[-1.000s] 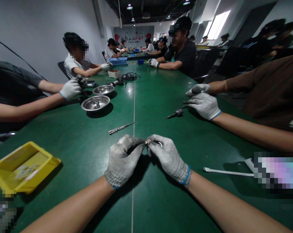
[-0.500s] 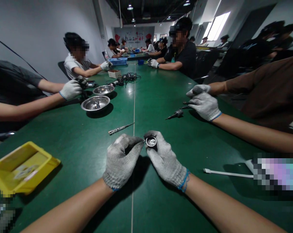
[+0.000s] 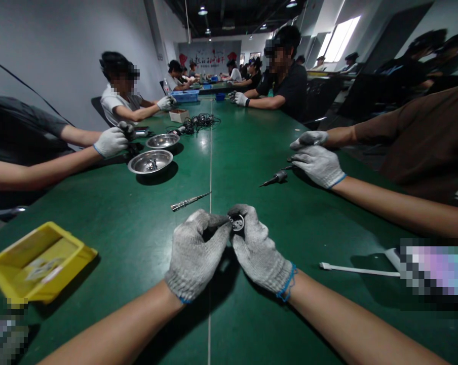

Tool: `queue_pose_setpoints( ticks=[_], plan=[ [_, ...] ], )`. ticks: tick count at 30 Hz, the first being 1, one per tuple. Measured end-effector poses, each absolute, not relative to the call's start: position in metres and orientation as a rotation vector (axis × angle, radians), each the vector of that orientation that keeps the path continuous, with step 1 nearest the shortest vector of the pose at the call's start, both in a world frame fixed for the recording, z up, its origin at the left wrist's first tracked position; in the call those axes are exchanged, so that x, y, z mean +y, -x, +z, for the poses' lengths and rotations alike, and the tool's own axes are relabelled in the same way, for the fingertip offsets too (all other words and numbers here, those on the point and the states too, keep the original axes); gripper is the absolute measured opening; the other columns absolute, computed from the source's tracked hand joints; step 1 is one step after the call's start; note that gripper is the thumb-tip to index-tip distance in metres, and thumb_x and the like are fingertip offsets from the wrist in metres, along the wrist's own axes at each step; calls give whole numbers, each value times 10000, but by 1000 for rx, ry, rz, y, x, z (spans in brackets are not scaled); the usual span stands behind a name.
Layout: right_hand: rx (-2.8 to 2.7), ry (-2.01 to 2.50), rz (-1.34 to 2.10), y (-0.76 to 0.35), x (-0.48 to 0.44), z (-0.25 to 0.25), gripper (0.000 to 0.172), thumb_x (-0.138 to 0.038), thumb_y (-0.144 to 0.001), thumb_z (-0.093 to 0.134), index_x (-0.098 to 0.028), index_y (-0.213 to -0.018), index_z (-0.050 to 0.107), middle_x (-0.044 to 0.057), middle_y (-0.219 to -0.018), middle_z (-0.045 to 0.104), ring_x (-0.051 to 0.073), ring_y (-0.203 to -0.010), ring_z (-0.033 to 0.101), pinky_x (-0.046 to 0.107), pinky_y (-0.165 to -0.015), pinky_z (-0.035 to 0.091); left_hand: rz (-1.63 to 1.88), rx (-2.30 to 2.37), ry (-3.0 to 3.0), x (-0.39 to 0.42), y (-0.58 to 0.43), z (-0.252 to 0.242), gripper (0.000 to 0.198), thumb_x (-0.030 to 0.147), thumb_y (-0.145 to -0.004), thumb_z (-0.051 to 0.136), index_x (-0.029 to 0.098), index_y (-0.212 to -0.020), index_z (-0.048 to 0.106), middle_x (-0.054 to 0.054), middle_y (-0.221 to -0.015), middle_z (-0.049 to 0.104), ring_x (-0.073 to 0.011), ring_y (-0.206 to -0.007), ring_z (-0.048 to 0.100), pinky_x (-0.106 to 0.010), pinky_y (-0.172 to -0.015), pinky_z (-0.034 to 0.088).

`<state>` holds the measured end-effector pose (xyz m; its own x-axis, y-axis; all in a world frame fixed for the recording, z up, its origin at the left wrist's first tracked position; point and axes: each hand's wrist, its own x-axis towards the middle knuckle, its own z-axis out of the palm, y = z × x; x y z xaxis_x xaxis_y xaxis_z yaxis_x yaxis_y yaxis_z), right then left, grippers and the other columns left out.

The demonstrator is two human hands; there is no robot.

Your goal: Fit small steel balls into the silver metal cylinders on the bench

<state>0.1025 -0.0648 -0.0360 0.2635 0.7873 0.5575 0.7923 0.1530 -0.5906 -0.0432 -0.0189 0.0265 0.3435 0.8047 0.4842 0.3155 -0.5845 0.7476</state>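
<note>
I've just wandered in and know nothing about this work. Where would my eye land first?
Probably low in the centre, where the gloved right hand holds a small round part and the left hand has its fingertips at that part's edge. Next, perhaps, the bright yellow bin on the green table, at the left of the picture. Then a slim screwdriver lying just beyond the left hand.

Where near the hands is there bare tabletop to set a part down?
Green table looks bare between the yellow bin and left hand, and between the right hand and white cable. Crowded: beyond the left hand, with a screwdriver and steel bowls; ahead on the right, with a dark pointed tool and a co-worker's hands.
</note>
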Motion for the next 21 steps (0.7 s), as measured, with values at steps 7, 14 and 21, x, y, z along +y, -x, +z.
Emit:
queue_pose_setpoints(
  ticks=[7,14,21],
  plan=[
    [-1561,1483,-99,-100,-59,-34,414,-130,-874,517,-228,-1275,549,109,-1114,707,265,-1074,708,446,-953,626,1136,1075,-2086,-20,38,30,94,167,-856,719,182,-817,804,-9,-751,748,-144,-675,701,-251,-640,552],
    [-1594,1492,-305,-95,-59,-40,458,-119,-889,504,-220,-1335,523,129,-1193,703,302,-1196,666,495,-1070,569,1108,1147,-2132,-22,35,32,93,151,-844,718,182,-820,803,-18,-772,767,-158,-694,715,-262,-657,556],
    [-1567,1562,-310,-91,-62,-46,497,-145,-932,487,-224,-1423,484,163,-1292,666,336,-1289,626,515,-1061,576,1093,1141,-2085,-22,34,33,110,171,-847,704,188,-784,793,-19,-769,770,-159,-689,713,-268,-670,572]
  ],
)
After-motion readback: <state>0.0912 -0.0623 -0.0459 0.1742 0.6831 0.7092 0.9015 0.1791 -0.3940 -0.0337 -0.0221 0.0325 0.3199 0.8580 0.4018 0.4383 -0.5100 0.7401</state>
